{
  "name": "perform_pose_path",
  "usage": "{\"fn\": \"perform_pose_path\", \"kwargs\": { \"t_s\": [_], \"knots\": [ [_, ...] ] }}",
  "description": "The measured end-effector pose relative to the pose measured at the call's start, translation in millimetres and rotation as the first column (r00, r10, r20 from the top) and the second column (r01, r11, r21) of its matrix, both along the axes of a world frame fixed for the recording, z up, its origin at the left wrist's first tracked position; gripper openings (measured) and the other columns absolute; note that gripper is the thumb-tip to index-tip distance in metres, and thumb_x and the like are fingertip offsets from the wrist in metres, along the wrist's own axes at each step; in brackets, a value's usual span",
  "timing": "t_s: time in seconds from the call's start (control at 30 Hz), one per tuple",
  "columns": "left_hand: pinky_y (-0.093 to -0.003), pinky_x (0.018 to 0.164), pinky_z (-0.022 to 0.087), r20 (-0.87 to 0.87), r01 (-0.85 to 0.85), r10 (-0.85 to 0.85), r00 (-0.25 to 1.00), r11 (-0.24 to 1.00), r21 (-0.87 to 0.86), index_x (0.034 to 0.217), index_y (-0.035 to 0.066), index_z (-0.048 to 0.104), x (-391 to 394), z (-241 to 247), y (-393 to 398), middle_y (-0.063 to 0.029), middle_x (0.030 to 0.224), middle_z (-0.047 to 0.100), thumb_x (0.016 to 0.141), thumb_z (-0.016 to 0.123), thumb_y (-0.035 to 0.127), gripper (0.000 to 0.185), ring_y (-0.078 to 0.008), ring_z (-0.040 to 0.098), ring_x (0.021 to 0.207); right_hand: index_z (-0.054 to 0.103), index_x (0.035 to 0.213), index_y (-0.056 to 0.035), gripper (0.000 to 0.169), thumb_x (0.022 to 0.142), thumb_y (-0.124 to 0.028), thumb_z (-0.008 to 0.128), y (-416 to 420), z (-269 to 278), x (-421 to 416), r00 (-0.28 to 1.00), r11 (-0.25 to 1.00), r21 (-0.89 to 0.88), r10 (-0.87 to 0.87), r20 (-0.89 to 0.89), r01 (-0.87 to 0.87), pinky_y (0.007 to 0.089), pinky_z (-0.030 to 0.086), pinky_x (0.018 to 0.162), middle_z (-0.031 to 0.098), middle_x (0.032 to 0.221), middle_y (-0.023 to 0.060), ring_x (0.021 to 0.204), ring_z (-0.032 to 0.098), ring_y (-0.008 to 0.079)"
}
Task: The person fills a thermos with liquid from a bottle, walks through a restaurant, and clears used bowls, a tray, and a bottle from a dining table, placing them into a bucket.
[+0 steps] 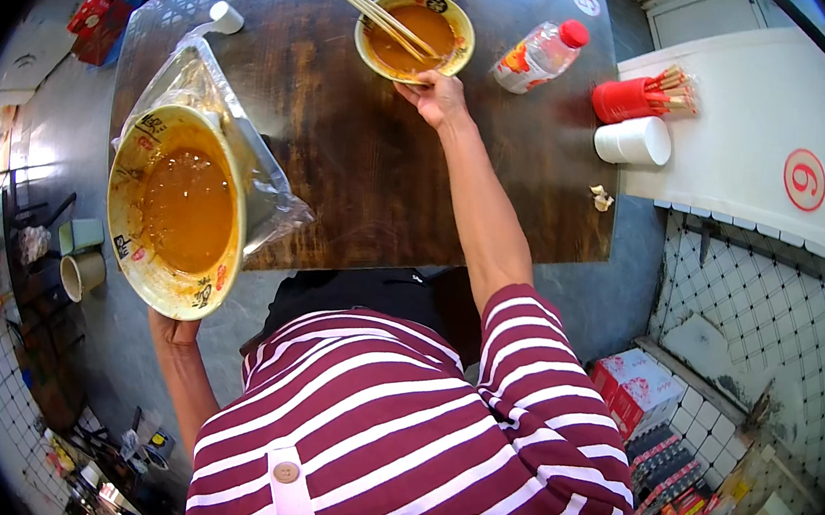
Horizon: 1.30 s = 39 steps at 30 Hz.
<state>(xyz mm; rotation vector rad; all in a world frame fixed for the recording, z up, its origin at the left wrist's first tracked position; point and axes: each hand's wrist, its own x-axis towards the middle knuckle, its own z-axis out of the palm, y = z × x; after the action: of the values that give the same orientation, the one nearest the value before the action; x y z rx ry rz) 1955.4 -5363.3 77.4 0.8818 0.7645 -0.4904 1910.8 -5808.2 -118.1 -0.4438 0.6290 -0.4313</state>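
Observation:
At the left, my left hand [175, 327] holds up a large bowl [176, 210] with orange-brown broth; the bowl hides most of the fingers. Behind it, a clear plastic bag [212, 85] lies over the table's left part. Near the far edge of the dark wooden table [364, 147], my right hand [437, 98] grips the near rim of a second bowl [468, 45], also holding orange-brown broth. Pale chopsticks [385, 17] rest in that bowl and stick out over its left rim. A plastic bottle [535, 58] with a red cap stands to its right.
A small white cup [226, 17] lies at the table's far left. At the right are a red holder [619, 100] of wrapped chopsticks, white cups [632, 139] on their side and a crumpled tissue [601, 198]. A white ledge [742, 134] adjoins the table's right side.

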Motion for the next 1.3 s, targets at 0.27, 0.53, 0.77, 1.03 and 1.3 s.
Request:
{"fn": "perform_pose_path", "kwargs": {
  "t_s": [0.27, 0.53, 0.77, 1.03, 1.3],
  "knots": [
    [-0.0522, 0.103, 0.033, 0.336, 0.225, -0.091, 0.938, 0.894, -0.387, 0.129, 0.004, 0.046, 10, -38, 84, -0.0149, 0.134, 0.045, 0.091, 0.049, 0.023, 0.042, -0.0328, 0.043, 0.123, 0.047, 0.112, 0.0005, 0.038, 0.075, 0.007, 0.048, 16, -9, -39, 0.997, 0.997, 0.022, 0.073, 0.004, -0.073, 0.0506, 0.052, 0.083, 0.059, 0.100, 0.0140, 0.086, 0.062, 0.0254],
    [-0.0490, 0.102, 0.036, 0.281, 0.096, 0.009, 0.960, 0.930, -0.356, 0.129, 0.005, 0.045, 28, -51, 122, -0.0134, 0.133, 0.046, 0.091, 0.050, 0.023, 0.042, -0.0312, 0.045, 0.122, 0.044, 0.116, 0.0080, 0.040, 0.077, 0.006, 0.049, 38, 36, -57, 0.995, 0.994, -0.047, 0.094, -0.034, -0.096, 0.0492, 0.052, 0.084, 0.058, 0.107, 0.0206, 0.094, 0.061, 0.0330],
    [-0.0432, 0.100, 0.040, 0.288, 0.060, 0.077, 0.955, 0.896, -0.440, 0.127, 0.005, 0.047, 48, -85, 177, -0.0131, 0.130, 0.049, 0.091, 0.052, 0.021, 0.040, -0.0278, 0.050, 0.117, 0.041, 0.120, 0.0082, 0.042, 0.079, 0.007, 0.049, 67, 115, -43, 0.995, 0.986, -0.145, 0.071, -0.076, -0.082, 0.0485, 0.051, 0.087, 0.055, 0.113, 0.0231, 0.101, 0.058, 0.0360],
    [-0.0388, 0.094, 0.047, 0.289, -0.028, 0.127, 0.949, 0.946, -0.323, 0.125, 0.002, 0.047, 55, -103, 209, -0.0130, 0.126, 0.053, 0.088, 0.056, 0.021, 0.042, -0.0243, 0.056, 0.110, 0.039, 0.126, 0.0040, 0.047, 0.081, 0.006, 0.050, 101, 181, -1, 0.984, 0.971, -0.165, 0.167, -0.064, -0.175, 0.0473, 0.047, 0.093, 0.053, 0.120, 0.0199, 0.110, 0.053, 0.0323],
    [-0.0377, 0.089, 0.050, 0.291, -0.217, 0.288, 0.912, 0.943, -0.253, 0.122, 0.000, 0.049, 49, -101, 211, -0.0143, 0.119, 0.057, 0.086, 0.060, 0.019, 0.042, -0.0228, 0.059, 0.103, 0.029, 0.135, 0.0016, 0.057, 0.081, 0.006, 0.048, 140, 188, 80, 0.929, 0.919, -0.142, 0.370, -0.018, -0.368, 0.0477, 0.046, 0.094, 0.043, 0.132, 0.0205, 0.119, 0.046, 0.0378]
  ]
}}
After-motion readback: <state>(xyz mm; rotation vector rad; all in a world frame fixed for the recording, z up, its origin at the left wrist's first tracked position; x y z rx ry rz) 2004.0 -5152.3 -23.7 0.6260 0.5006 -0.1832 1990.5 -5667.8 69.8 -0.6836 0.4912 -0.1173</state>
